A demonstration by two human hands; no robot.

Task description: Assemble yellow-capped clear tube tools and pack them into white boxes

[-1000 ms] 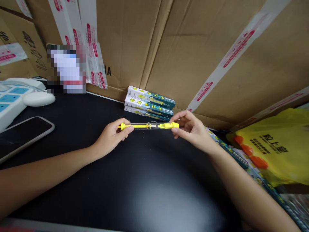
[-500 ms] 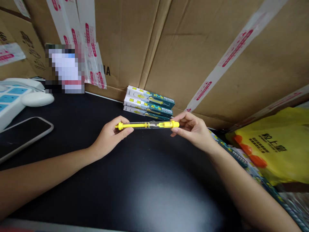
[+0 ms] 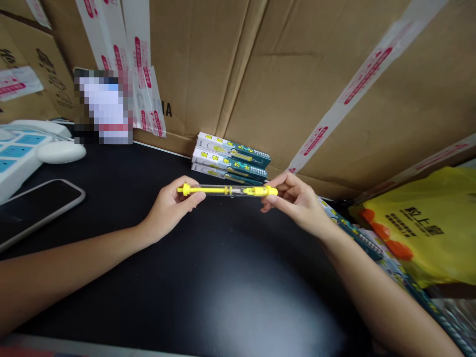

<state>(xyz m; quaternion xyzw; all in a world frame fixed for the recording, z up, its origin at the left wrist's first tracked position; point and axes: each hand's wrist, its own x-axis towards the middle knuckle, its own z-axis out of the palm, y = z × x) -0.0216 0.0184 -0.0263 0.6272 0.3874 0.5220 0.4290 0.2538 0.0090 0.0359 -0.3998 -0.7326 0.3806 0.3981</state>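
A clear tubular spring scale (image 3: 236,190) with yellow end caps and yellow inner parts lies level between my two hands, above the black table. My left hand (image 3: 179,204) pinches its left end between thumb and fingers. The cap at the other end is gripped by the thumb and fingertips of my right hand (image 3: 292,198). Just behind the scale sits a small stack of printed spring scale boxes (image 3: 230,157), against the cardboard.
Large taped cardboard boxes (image 3: 297,74) wall off the back. At left lie a phone (image 3: 40,210), a white power strip (image 3: 22,153) and a white rounded object (image 3: 61,152). More printed boxes (image 3: 353,233) and a yellow bag (image 3: 427,223) are at right.
The spring scale appears to have rolled slightly about its length between my fingers. Both hands keep their hold, and the whole view has shifted a little.
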